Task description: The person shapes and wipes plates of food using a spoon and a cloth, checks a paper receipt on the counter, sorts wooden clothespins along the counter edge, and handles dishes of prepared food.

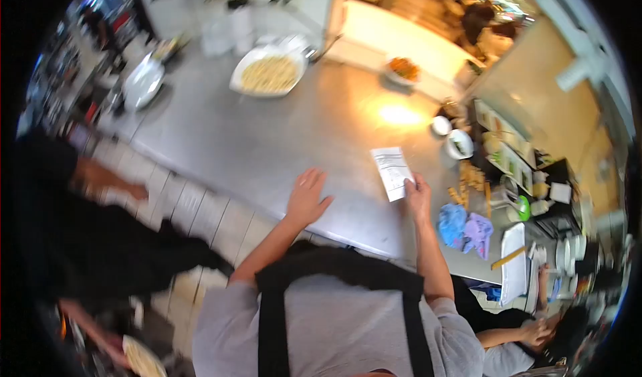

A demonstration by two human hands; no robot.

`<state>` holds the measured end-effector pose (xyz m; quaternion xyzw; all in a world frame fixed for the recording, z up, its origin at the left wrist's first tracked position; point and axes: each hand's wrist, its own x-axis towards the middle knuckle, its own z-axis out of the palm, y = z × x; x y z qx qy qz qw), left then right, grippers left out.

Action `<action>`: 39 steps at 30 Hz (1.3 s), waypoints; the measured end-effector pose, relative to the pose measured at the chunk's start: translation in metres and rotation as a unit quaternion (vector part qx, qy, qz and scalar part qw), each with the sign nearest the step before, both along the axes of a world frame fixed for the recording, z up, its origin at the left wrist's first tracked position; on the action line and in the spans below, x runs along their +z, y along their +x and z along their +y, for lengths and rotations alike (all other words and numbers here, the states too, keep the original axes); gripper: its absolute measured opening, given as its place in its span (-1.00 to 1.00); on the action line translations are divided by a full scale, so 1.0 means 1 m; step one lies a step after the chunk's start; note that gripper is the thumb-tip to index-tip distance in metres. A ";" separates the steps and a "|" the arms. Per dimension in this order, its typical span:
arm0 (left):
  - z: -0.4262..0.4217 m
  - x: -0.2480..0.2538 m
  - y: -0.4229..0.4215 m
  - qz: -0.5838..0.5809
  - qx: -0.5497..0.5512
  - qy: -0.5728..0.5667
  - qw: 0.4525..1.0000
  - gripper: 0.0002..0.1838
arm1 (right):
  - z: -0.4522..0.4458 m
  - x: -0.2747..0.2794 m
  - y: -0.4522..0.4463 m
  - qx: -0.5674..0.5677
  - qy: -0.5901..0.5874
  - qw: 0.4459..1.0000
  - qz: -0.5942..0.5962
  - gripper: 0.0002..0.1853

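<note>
My left hand (309,198) rests near the front edge of the steel counter (227,143), its fingers apart and nothing in it. In my right hand (418,195) is a printed paper slip (391,173), pinched at its lower right side and held above the counter. A white bowl of pale noodle-like food (269,74) stands farther back, beyond my left hand. Under the warm light at the back is a bowl with orange food (402,71). To the right of my right hand lie a blue cloth (453,225) and a purple cloth (477,234).
A co-worker in black (100,230) stands at the left, near a plate (142,357). Another person (515,340) is at the lower right. Small white bowls (459,144), food trays (511,166) and a white tray (513,263) line the right side. An empty white dish (143,82) sits back left.
</note>
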<state>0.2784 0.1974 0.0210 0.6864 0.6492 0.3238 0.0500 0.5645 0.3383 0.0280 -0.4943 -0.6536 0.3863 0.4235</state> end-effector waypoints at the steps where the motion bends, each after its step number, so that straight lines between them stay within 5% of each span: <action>1: 0.002 0.004 -0.002 0.003 0.014 -0.002 1.000 -0.35 | 0.025 0.007 0.021 -0.002 0.017 1.000 -0.012 -0.79; 4: 0.011 0.003 -0.012 0.022 0.053 0.022 0.998 -0.38 | 0.079 0.102 0.046 0.036 0.048 0.991 -0.123 -0.71; 5: 0.013 0.002 -0.014 0.029 0.072 0.028 0.997 -0.39 | 0.116 0.111 0.063 0.046 0.138 0.971 -0.188 -0.67; 6: 0.016 0.004 -0.016 0.037 0.090 0.018 0.995 -0.38 | 0.131 0.153 0.069 0.053 0.017 0.983 -0.174 -0.66; 16: 0.026 0.016 -0.001 0.089 0.208 -0.046 0.973 -0.34 | 0.321 0.417 0.144 -0.097 0.139 0.970 0.175 -0.78; 20: 0.027 0.010 -0.001 0.094 0.232 -0.051 0.967 -0.34 | 0.375 0.469 0.143 -0.073 0.147 0.943 0.289 -0.76; 32: 0.030 0.018 0.003 0.097 0.244 -0.061 0.963 -0.35 | 0.424 0.541 0.095 -0.064 0.210 0.914 0.342 -0.59; 35: 0.031 0.017 0.000 0.098 0.241 -0.065 0.963 -0.34 | 0.411 0.496 0.090 -0.235 0.370 0.870 0.227 -0.54; 37: 0.030 0.016 0.001 0.099 0.240 -0.068 0.963 -0.34 | 0.405 0.432 0.086 -0.205 0.475 0.829 0.212 -0.55; 39: 0.030 0.018 0.002 0.105 0.245 -0.069 0.961 -0.34 | 0.360 0.354 0.070 -0.111 0.463 0.874 0.101 -0.63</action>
